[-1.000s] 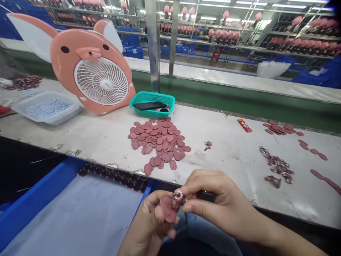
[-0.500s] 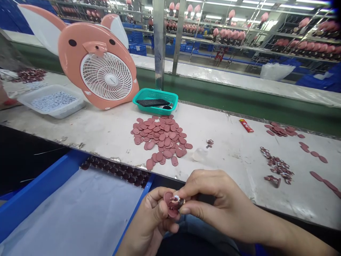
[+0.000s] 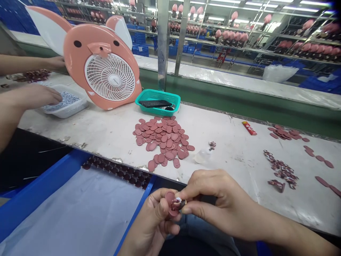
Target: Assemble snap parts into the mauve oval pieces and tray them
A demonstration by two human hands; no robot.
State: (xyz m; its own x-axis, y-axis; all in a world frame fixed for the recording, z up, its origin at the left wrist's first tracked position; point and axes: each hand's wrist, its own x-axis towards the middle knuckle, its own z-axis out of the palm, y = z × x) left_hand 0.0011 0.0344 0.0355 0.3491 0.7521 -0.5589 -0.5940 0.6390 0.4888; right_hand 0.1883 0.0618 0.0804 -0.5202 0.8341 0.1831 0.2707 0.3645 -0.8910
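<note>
Between the thumb and fingers of my left hand [image 3: 153, 220] is a reddish-brown oval disc [image 3: 169, 197], tilted on edge. My right hand [image 3: 221, 193] pinches a small dark-brown part [image 3: 182, 204] with a white bit on top, pressed against the disc's face. Fingers partly hide where the two meet. Beyond my hands lies a heap of similar oval discs [image 3: 165, 138]. To the right, small brown parts [image 3: 282, 169] lie in a loose cluster, and one more small part [image 3: 212, 145] lies apart from them.
A blue crate [image 3: 39, 186] at lower left holds rows of dark pieces [image 3: 119, 170] on a pale sheet. A pink fan [image 3: 70, 60], teal basket [image 3: 157, 111] and red packet [image 3: 249, 128] stand or lie on the table. A co-worker's hand [image 3: 39, 95] reaches into a white tray [image 3: 66, 113].
A co-worker's arms have come into view at the left, one hand over the tray. The view has shifted slightly; my hands keep nearly the same hold.
</note>
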